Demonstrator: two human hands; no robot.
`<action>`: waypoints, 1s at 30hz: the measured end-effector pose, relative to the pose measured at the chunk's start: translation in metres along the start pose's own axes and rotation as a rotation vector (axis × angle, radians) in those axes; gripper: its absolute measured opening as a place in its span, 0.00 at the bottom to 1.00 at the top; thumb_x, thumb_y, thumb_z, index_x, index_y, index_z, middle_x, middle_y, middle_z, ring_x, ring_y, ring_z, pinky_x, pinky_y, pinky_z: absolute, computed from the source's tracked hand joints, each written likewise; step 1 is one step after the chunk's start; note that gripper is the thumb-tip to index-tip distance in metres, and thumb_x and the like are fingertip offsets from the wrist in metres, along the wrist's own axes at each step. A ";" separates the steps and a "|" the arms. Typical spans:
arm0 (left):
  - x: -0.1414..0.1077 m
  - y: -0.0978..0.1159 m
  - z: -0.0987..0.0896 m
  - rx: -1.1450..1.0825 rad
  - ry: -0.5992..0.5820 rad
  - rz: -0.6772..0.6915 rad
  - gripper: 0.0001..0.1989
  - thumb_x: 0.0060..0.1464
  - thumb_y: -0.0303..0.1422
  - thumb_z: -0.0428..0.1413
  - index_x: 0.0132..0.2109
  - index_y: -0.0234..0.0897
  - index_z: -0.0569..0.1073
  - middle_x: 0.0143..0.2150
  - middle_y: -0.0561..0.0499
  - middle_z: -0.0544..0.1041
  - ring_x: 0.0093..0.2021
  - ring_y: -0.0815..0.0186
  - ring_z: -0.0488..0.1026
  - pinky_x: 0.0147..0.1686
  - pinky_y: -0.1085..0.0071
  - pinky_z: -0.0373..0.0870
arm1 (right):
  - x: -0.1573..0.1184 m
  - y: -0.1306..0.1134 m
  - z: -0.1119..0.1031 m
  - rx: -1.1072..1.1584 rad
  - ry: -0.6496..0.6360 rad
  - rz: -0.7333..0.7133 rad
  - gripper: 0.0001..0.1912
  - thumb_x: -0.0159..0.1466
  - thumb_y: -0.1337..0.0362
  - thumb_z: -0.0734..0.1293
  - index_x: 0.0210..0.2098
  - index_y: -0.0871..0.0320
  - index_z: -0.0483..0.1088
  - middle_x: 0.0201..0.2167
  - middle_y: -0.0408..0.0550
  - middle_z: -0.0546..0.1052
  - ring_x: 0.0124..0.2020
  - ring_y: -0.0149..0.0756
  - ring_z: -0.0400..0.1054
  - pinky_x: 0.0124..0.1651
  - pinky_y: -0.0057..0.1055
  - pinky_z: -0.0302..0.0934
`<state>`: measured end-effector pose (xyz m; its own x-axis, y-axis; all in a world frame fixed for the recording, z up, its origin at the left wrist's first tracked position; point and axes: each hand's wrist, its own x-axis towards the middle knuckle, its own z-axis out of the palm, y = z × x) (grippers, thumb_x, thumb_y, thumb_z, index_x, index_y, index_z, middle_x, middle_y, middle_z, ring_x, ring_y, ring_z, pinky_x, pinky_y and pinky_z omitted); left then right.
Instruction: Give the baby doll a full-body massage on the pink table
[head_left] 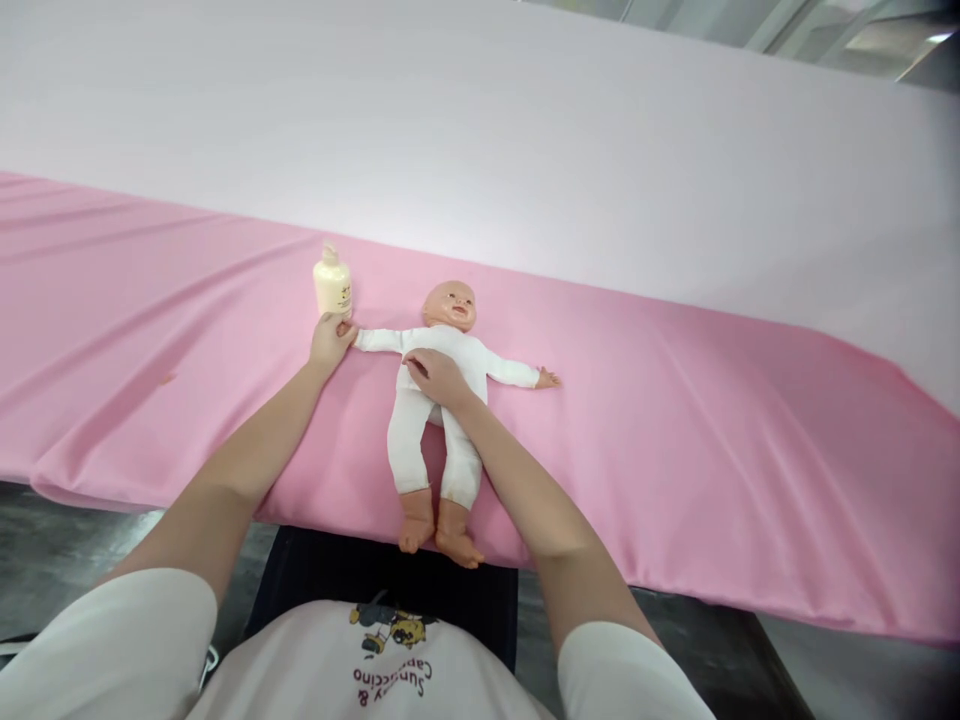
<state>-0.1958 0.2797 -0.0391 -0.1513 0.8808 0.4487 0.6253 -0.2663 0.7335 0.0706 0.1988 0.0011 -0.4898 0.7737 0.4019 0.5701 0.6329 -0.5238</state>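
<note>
A baby doll (pixel 469 358) with a cloth body in white lies on its back, its head at the far end and its feet towards me. My left hand (pixel 332 342) is closed around the doll's hand on the left side, keeping that arm stretched out. Over the doll's chest is my right hand (pixel 439 376), its fingers curled together; whether anything is in them is hidden. A cream-coloured pump bottle (pixel 332 283) stands upright just beyond my left hand.
Under the doll a pink cloth (pixel 660 440) with loose folds covers the near part of the table. Beyond it lies a white surface (pixel 480 140). The doll's feet are close to the cloth's near edge, and a dark seat (pixel 337 570) shows below.
</note>
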 end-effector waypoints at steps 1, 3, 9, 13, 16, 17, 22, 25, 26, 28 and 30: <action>0.000 0.001 -0.001 0.009 -0.003 -0.011 0.06 0.54 0.32 0.60 0.39 0.34 0.75 0.42 0.44 0.72 0.43 0.60 0.70 0.50 0.65 0.67 | -0.004 0.000 -0.001 0.015 0.004 0.000 0.12 0.70 0.63 0.58 0.40 0.56 0.73 0.38 0.49 0.79 0.42 0.39 0.70 0.49 0.35 0.62; -0.002 0.003 -0.003 0.037 -0.015 -0.026 0.07 0.56 0.33 0.59 0.39 0.34 0.75 0.42 0.44 0.72 0.42 0.61 0.70 0.49 0.65 0.66 | -0.012 -0.001 -0.004 0.054 0.004 -0.002 0.12 0.70 0.63 0.58 0.40 0.56 0.73 0.40 0.50 0.79 0.44 0.39 0.71 0.52 0.38 0.63; -0.007 0.009 -0.010 0.156 -0.042 -0.051 0.09 0.63 0.35 0.52 0.41 0.35 0.74 0.44 0.42 0.74 0.44 0.58 0.70 0.49 0.63 0.65 | -0.044 -0.001 -0.012 0.173 -0.026 -0.003 0.14 0.70 0.62 0.59 0.44 0.55 0.75 0.56 0.53 0.79 0.62 0.43 0.69 0.68 0.50 0.57; -0.013 0.018 -0.013 0.291 -0.043 -0.108 0.12 0.65 0.35 0.48 0.42 0.36 0.74 0.46 0.39 0.75 0.48 0.52 0.70 0.52 0.57 0.64 | -0.065 0.004 -0.021 0.217 -0.061 0.022 0.16 0.69 0.60 0.62 0.52 0.53 0.75 0.64 0.52 0.72 0.72 0.45 0.59 0.75 0.54 0.48; -0.019 0.027 -0.016 0.361 -0.060 -0.043 0.12 0.64 0.33 0.48 0.45 0.36 0.75 0.52 0.36 0.75 0.56 0.46 0.66 0.57 0.50 0.60 | -0.072 0.010 -0.028 0.213 -0.122 0.023 0.22 0.65 0.59 0.69 0.58 0.51 0.72 0.69 0.51 0.66 0.75 0.47 0.53 0.77 0.55 0.43; -0.021 0.031 -0.016 0.358 -0.074 0.026 0.12 0.63 0.32 0.49 0.46 0.36 0.75 0.53 0.36 0.75 0.58 0.45 0.65 0.59 0.49 0.59 | -0.073 0.012 -0.030 0.209 -0.139 0.020 0.25 0.63 0.60 0.70 0.59 0.50 0.72 0.70 0.50 0.65 0.75 0.48 0.52 0.77 0.56 0.43; -0.042 0.068 -0.015 0.141 -0.244 0.440 0.11 0.61 0.35 0.50 0.42 0.39 0.76 0.52 0.39 0.76 0.56 0.52 0.69 0.62 0.51 0.60 | -0.072 0.020 -0.031 0.247 -0.105 0.004 0.27 0.60 0.66 0.69 0.59 0.53 0.73 0.68 0.51 0.68 0.73 0.47 0.56 0.76 0.52 0.47; -0.068 0.107 -0.010 -0.073 -0.444 0.642 0.11 0.59 0.43 0.55 0.39 0.42 0.77 0.48 0.41 0.78 0.52 0.53 0.73 0.59 0.50 0.65 | -0.073 0.021 -0.030 0.287 -0.009 0.034 0.23 0.61 0.66 0.67 0.56 0.54 0.74 0.64 0.53 0.72 0.69 0.45 0.63 0.74 0.49 0.52; -0.080 0.120 -0.008 -0.130 -0.537 0.712 0.12 0.58 0.45 0.56 0.38 0.43 0.77 0.46 0.42 0.79 0.49 0.54 0.75 0.56 0.51 0.68 | -0.074 0.021 -0.030 0.304 0.016 0.057 0.21 0.62 0.65 0.67 0.55 0.55 0.75 0.63 0.54 0.73 0.68 0.45 0.64 0.74 0.49 0.53; -0.105 0.143 -0.007 -0.237 -0.666 0.832 0.13 0.56 0.49 0.58 0.36 0.45 0.76 0.40 0.44 0.80 0.44 0.56 0.76 0.52 0.53 0.71 | -0.075 0.019 -0.031 0.343 0.042 0.101 0.18 0.64 0.61 0.67 0.53 0.55 0.76 0.63 0.54 0.74 0.67 0.44 0.66 0.73 0.48 0.55; -0.131 0.157 -0.006 -0.369 -0.728 0.988 0.14 0.55 0.50 0.59 0.34 0.46 0.75 0.33 0.46 0.79 0.36 0.59 0.76 0.45 0.57 0.73 | -0.075 0.017 -0.032 0.373 0.041 0.117 0.17 0.65 0.59 0.66 0.51 0.55 0.76 0.62 0.54 0.74 0.67 0.44 0.65 0.73 0.48 0.55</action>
<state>-0.0824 0.1197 0.0209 0.7783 0.2262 0.5857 -0.0347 -0.9159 0.3998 0.1380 0.1522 -0.0141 -0.4048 0.8454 0.3484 0.3378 0.4924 -0.8022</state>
